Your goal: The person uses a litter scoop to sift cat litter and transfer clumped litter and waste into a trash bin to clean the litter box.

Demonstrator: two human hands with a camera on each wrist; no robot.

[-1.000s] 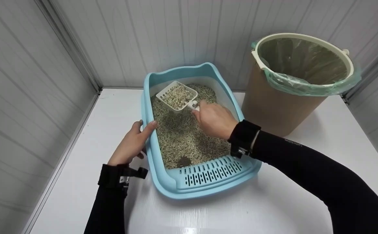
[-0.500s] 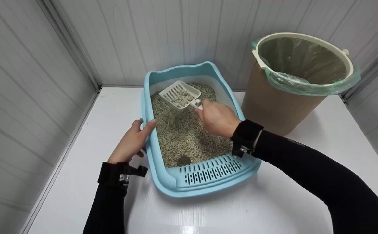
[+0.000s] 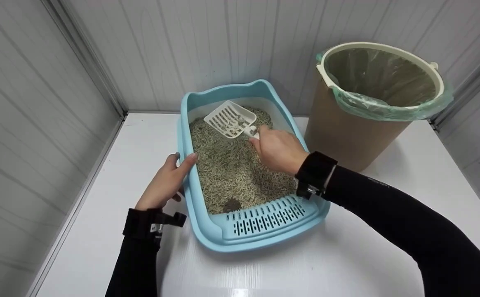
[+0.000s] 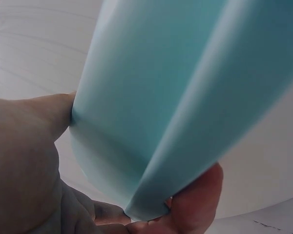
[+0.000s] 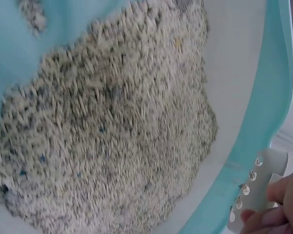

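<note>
My right hand [image 3: 279,150] grips the short handle of a white slotted litter scoop [image 3: 224,118] held over the far part of the litter box. A few pale bits lie in the scoop near its handle, and most slots show. Under it spreads pellet litter [image 3: 227,165], with a dark brown clump [image 3: 232,205] close to the front grate. My left hand [image 3: 161,183] holds the box's blue left rim [image 3: 197,194], thumb on top. In the left wrist view, fingers [image 4: 198,200] curl under that rim. The right wrist view shows the scoop [image 5: 263,170] beside the fingers at lower right.
A tall brown bin [image 3: 347,136] lined with a green plastic bag [image 3: 372,108] stands right of the box. Both are on a white table [image 3: 137,148], with grey panel walls [image 3: 207,49] behind and at the sides.
Most of the litter that filled the scoop has dropped through its slots into the box, leaving a few bits. The scoop has shifted slightly right; the left hand keeps its hold on the rim.
</note>
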